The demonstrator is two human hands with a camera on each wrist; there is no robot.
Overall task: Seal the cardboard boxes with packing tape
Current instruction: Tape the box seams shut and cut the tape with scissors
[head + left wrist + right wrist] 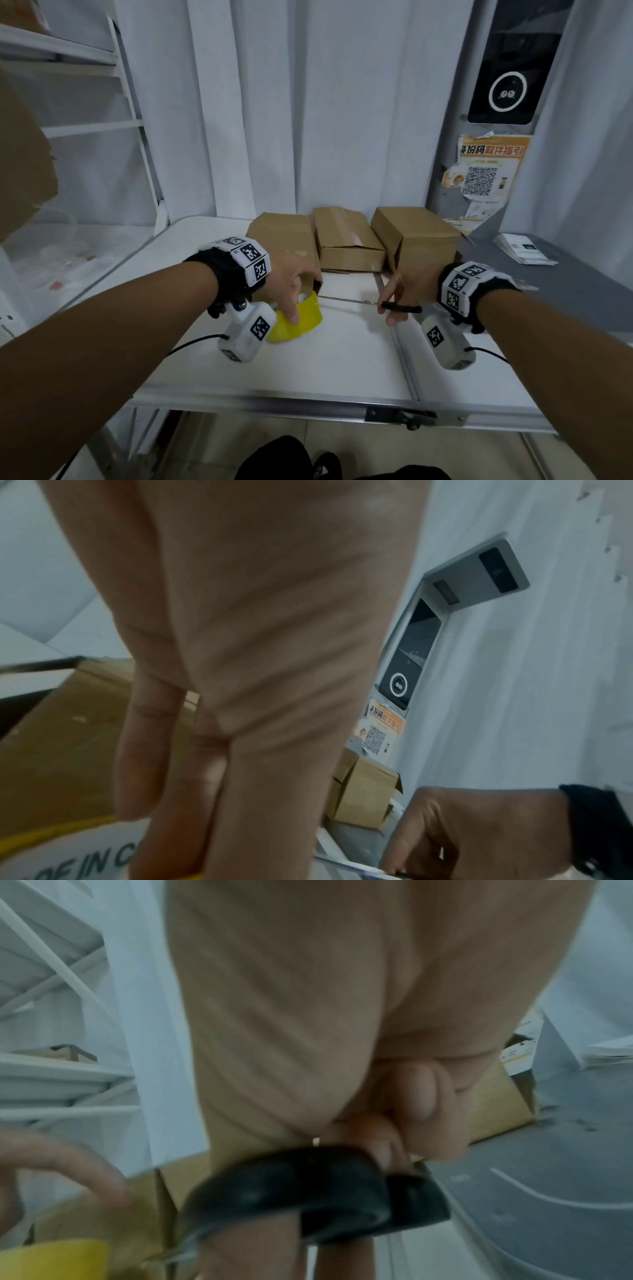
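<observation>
Left hand (pixel 287 287) grip grasping yellow tape roll (pixel 298 318), thumb outside, fingers over top; roll near tabletop (pixel 342 359) middle, just in front of left cardboard box (pixel 281 240). Right hand (pixel 400 291) grip clenched on black-handled scissors (pixel 394 305), thumb through handle loop, blades pointing toward roll. Three cardboard boxes in row along tabletop far edge: middle box (pixel 346 236), right box (pixel 414 233) with flap ajar. Papers (pixel 524 248) on grey surface beyond tabletop right edge.

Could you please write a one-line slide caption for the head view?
Left hand grips yellow tape roll; right hand holds scissors before three cardboard boxes.
</observation>
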